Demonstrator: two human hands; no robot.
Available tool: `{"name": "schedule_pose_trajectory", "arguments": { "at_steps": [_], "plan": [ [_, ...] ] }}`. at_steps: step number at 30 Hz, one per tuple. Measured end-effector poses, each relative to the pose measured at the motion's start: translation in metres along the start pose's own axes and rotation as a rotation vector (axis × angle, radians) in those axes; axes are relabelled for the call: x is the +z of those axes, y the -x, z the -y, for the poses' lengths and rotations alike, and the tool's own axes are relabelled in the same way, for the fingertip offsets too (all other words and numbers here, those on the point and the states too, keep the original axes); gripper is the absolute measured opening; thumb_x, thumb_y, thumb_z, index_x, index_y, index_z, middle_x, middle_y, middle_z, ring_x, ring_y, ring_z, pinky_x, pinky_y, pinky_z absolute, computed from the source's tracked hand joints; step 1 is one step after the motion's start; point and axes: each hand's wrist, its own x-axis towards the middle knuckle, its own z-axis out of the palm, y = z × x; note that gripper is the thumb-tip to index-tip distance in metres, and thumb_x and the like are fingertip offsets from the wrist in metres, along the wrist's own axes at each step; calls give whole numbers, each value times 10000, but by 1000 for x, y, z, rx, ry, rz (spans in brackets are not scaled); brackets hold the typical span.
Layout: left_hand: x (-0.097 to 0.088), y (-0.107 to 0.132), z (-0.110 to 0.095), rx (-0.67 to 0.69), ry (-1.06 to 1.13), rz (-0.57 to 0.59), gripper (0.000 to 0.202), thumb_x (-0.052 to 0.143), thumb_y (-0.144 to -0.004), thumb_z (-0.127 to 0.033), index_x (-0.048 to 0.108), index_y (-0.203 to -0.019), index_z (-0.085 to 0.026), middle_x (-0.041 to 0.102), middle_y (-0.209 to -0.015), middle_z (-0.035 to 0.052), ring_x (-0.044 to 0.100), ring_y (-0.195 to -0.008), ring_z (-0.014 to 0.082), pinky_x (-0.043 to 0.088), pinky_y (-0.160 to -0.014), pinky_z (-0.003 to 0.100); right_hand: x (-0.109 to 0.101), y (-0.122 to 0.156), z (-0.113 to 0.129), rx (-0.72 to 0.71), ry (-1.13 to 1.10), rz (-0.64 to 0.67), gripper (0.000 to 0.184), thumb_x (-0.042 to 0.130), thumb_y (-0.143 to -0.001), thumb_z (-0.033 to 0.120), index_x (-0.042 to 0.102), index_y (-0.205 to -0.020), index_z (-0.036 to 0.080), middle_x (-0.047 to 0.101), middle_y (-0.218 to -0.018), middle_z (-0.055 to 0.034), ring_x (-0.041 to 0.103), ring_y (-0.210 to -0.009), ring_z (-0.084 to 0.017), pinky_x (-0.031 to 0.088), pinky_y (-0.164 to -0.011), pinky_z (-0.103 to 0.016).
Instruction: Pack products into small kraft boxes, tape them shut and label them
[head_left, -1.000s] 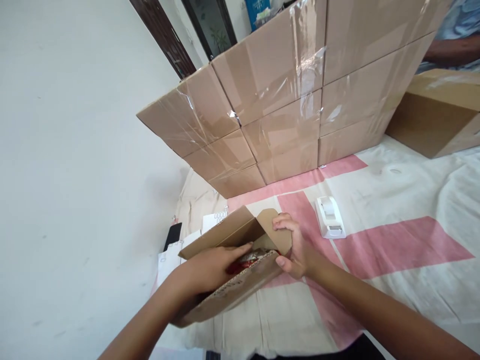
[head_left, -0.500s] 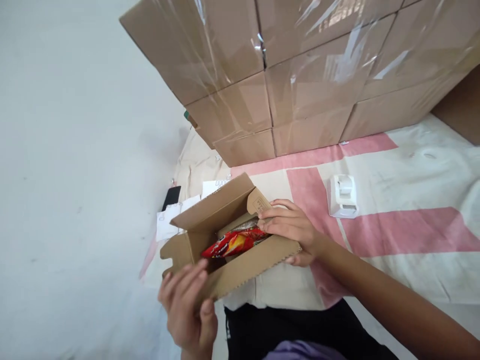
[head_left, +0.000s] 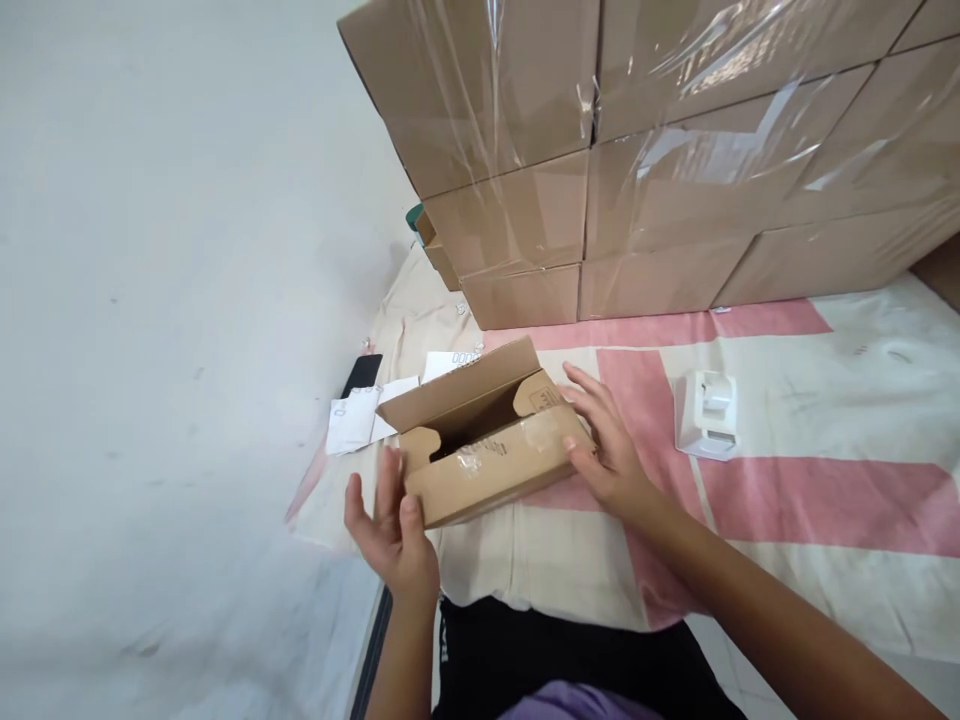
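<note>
A small brown cardboard box lies on the pink and cream cloth, its lid flap standing up at the back. My left hand is at the box's left end with fingers stretched out, palm toward the box. My right hand rests against the right end, fingers spread along the side flap. Neither hand grips the box. The inside of the box is dark and what it holds is hidden.
A wall of taped cardboard cartons stands just behind. A white tape dispenser sits to the right. White paper slips and a black phone lie left of the box. A white wall is at left.
The front flap has come up, so the red snack packet no longer shows. My left hand rose to the box's left end. The view shifted right.
</note>
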Motion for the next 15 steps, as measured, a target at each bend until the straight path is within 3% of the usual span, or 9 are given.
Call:
{"name": "schedule_pose_trajectory", "arguments": {
  "at_steps": [3,5,8,12,15],
  "plan": [
    [4,-12,4,-258,155,97,698,658,-950,-283,348,-1562,-412,413,-1642,52,361,-1533,255,385,-1211,452,0,-2,-5,147,-159,114,759,533,-975,346,143,-1622,413,192,-1728,-23,246,-1575,-303,355,-1212,-589],
    [2,-21,12,-293,224,177,729,681,-910,-327,368,-1564,-400,392,-1649,51,348,-1536,278,406,-1193,437,-5,-6,-6,153,-218,198,798,538,-965,389,101,-1633,410,174,-1733,-11,216,-1585,-309,307,-1240,-589],
    [-5,-33,26,-199,213,224,828,750,-830,-321,369,-1557,-429,464,-1563,34,428,-1471,268,433,-1159,404,-15,-13,-5,68,-179,200,768,564,-930,409,213,-1612,399,318,-1654,-35,313,-1528,-326,326,-1227,-565],
    [-7,-42,33,-152,166,355,803,743,-851,-342,365,-1548,-467,485,-1497,30,484,-1404,266,434,-1141,418,-25,-17,-8,-8,-44,139,438,560,-905,370,570,-1340,321,459,-1428,-83,447,-1380,-334,375,-1171,-551],
    [-5,-45,30,-172,130,412,800,735,-868,-351,350,-1559,-467,456,-1513,30,457,-1427,271,431,-1136,407,-23,-13,-16,-56,-143,39,342,577,-892,315,543,-1231,334,482,-1406,-59,473,-1346,-304,408,-1132,-530]
  ]
}}
